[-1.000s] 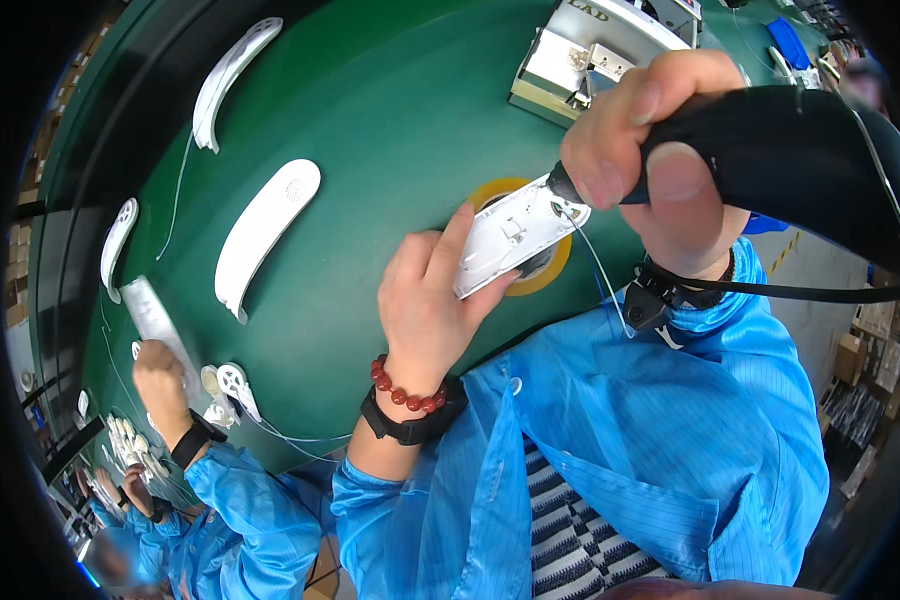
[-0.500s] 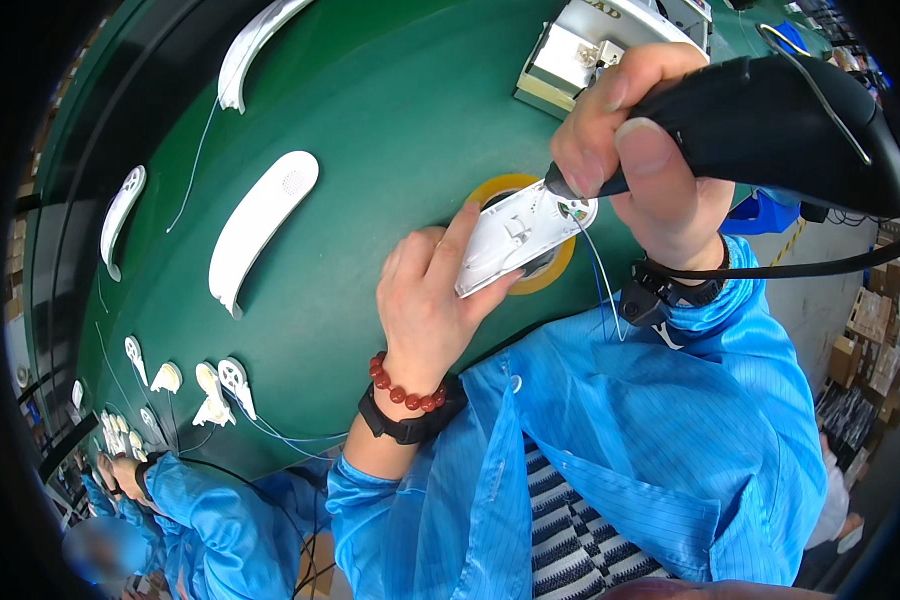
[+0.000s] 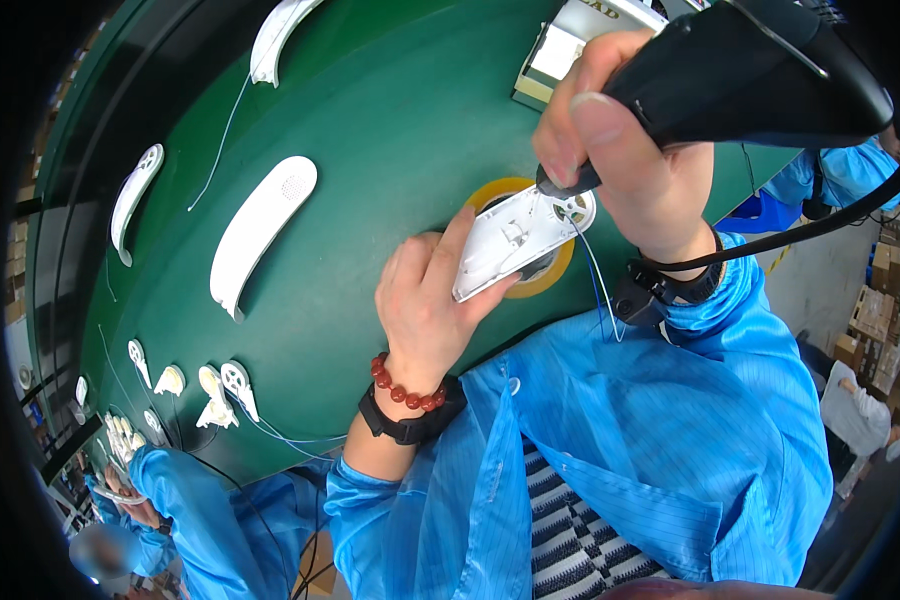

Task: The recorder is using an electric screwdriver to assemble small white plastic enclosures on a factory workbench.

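Note:
My left hand (image 3: 425,290) grips the lower end of a white plastic shell (image 3: 500,240), its hollow inside facing up, over a roll of yellow tape (image 3: 540,280). In my right hand (image 3: 610,140) is a black electric screwdriver (image 3: 750,85), tilted, its tip down at the shell's upper end. Whether the tip sits on a screw is hidden. Beside the tip lies a round part with holes (image 3: 574,208), from which a white and a blue wire (image 3: 597,272) hang toward my lap.
A curved white cover (image 3: 265,230) lies left of my hand; more white shells (image 3: 278,40) lie beyond. Several small wired parts (image 3: 235,385) sit at lower left near a co-worker's blue sleeve (image 3: 185,500). A white box-shaped device (image 3: 560,50) stands at the back.
The screwdriver's body has swung up and slightly left, with my right hand shifting along. My left hand and the shell hold nearly still. The far shells at left have moved.

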The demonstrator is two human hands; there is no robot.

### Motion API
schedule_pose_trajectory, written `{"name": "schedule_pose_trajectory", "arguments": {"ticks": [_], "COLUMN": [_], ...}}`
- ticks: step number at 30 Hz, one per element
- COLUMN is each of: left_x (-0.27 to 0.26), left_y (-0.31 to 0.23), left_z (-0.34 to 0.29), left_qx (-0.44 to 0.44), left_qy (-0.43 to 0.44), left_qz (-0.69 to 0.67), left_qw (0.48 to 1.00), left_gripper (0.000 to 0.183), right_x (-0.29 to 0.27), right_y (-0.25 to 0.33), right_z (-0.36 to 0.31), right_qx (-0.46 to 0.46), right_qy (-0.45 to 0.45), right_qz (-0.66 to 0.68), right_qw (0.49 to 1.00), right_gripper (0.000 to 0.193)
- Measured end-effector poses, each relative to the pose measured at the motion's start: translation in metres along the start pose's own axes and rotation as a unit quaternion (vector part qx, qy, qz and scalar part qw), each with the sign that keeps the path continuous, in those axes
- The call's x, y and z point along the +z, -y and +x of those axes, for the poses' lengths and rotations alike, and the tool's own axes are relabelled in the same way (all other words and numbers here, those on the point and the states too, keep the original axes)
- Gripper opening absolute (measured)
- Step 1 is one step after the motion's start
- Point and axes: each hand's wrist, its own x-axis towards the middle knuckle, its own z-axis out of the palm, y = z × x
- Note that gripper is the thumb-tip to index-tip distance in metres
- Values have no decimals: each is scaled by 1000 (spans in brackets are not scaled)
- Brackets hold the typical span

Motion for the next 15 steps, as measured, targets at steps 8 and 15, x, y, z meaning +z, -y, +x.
{"name": "schedule_pose_trajectory", "arguments": {"ticks": [8, 15], "left_x": [-23, -30], "left_y": [0, -3], "left_z": [-12, -14], "left_qx": [0, 5], "left_qy": [48, 84], "left_qz": [26, 50], "left_qw": [999, 995], "left_gripper": [63, 74], "right_x": [-37, -20], "right_y": [21, 20], "right_z": [-3, 1], "right_qx": [-116, -119], "right_qy": [-60, -207], "right_qz": [127, -9], "right_qw": [983, 971], "right_gripper": [26, 14]}}
